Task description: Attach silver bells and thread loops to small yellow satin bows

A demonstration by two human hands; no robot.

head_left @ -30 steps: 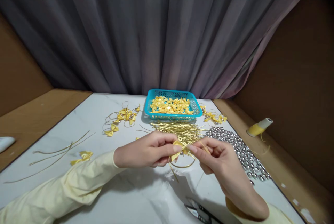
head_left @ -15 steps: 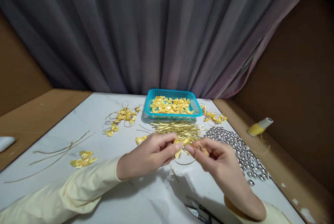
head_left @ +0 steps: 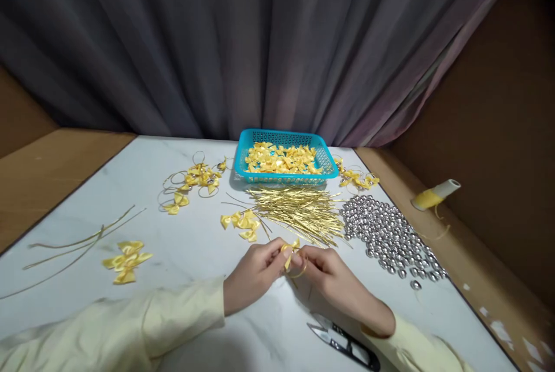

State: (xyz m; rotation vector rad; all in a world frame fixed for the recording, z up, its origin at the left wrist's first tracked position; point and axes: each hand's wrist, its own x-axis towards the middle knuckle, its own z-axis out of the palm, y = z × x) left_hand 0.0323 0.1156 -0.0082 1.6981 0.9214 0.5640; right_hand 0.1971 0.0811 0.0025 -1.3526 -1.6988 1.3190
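Between the fingertips of both hands is a small yellow ribbon bow [head_left: 288, 261] with a loop of gold cord [head_left: 302, 271]. My left hand [head_left: 259, 272] pinches the bow from the left side. My right hand [head_left: 332, 276] is closed on the cord, its fingertips meeting those of the left. Fingers partly cover the bow and where the cord joins it. Just beyond the hands lies a pile of cut gold cords [head_left: 299, 210]. Several loose yellow bows [head_left: 245, 223] rest on the table left of that pile. Thread snips [head_left: 344, 340] lie below my right hand.
A blue basket [head_left: 286, 178] of yellow bows stands at the back. Silver beads [head_left: 385, 233] spread along the right. Looped bow pieces [head_left: 202, 178] lie left of the basket, more bows [head_left: 358, 178] right. Further left are bows [head_left: 126, 261] and cords [head_left: 82, 242]. A thread spool [head_left: 436, 194] lies far right.
Both hands have moved down and nearer each other with the bow and cord. The view has tilted, so the bows left of the cord pile and the whole snips now show.
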